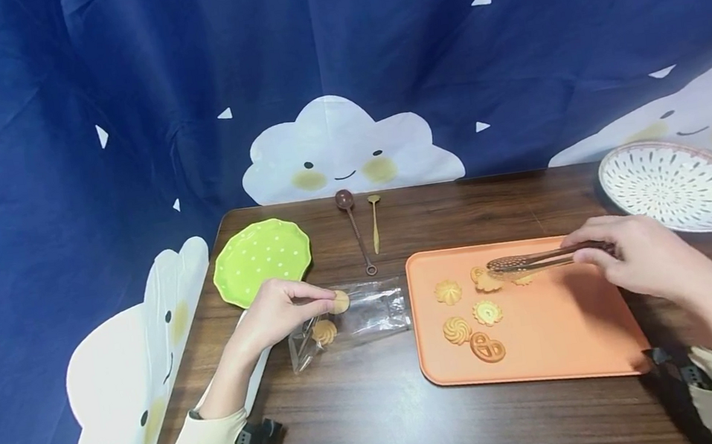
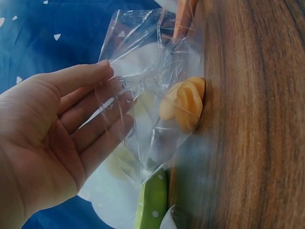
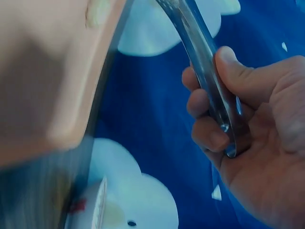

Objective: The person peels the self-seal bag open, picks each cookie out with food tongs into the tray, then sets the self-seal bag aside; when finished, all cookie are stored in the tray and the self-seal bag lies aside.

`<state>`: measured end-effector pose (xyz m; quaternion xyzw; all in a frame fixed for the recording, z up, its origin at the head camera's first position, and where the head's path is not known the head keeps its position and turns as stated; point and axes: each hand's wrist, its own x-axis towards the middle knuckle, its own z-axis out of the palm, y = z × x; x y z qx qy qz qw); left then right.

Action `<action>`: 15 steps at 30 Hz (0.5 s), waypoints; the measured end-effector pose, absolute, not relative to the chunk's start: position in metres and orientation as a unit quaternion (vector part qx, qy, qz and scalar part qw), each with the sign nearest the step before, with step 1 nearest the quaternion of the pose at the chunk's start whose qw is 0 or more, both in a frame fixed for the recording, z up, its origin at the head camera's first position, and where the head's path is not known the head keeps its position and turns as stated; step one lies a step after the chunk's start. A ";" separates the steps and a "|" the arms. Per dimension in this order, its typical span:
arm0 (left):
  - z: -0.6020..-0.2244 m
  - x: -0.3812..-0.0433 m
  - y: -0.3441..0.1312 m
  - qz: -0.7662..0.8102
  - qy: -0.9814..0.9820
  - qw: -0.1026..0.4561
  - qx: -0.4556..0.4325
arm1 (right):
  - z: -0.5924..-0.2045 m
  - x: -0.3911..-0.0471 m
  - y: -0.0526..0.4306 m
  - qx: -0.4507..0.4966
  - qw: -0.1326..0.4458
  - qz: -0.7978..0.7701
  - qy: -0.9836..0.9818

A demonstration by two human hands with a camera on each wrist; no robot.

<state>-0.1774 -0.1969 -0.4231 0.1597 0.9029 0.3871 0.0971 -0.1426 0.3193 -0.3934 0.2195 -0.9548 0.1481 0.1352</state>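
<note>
My left hand [image 1: 278,311] pinches the edge of a clear plastic bag [image 1: 377,305] between thumb and fingers. Round cookies [image 2: 187,104] show inside the bag, low against the table in the left wrist view. Over the orange tray [image 1: 547,343], my right hand [image 1: 647,255] grips metal tongs [image 3: 209,71], thumb on one arm and fingers curled round the other. The tongs' slotted heads overlap a flower-shaped cookie [image 1: 487,281] at the tray's back. Nearby on the tray lie a star-shaped cookie [image 1: 448,292], a swirl cookie [image 1: 457,330], a ring-like cookie [image 1: 487,313] and a pretzel-shaped cookie [image 1: 487,347].
Behind my left hand sits a green dotted plate [image 1: 262,257]. A brown spoon [image 1: 357,233] and a small gold spoon [image 1: 375,225] lie at the table's back. The patterned white plate [image 1: 676,187] is at the back right. A blue cloud-print curtain [image 1: 317,32] hangs along the table's edges.
</note>
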 end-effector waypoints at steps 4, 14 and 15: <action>-0.424 -0.177 -0.197 0.384 0.905 0.095 0.159 | -0.390 -0.142 0.335 0.218 0.130 0.149 -0.956; -0.423 -0.176 -0.196 0.383 0.905 0.098 0.158 | -0.398 -0.146 0.342 0.268 0.151 0.152 -0.939; -0.423 -0.177 -0.196 0.385 0.904 0.098 0.158 | -0.398 -0.145 0.342 0.273 0.152 0.153 -0.937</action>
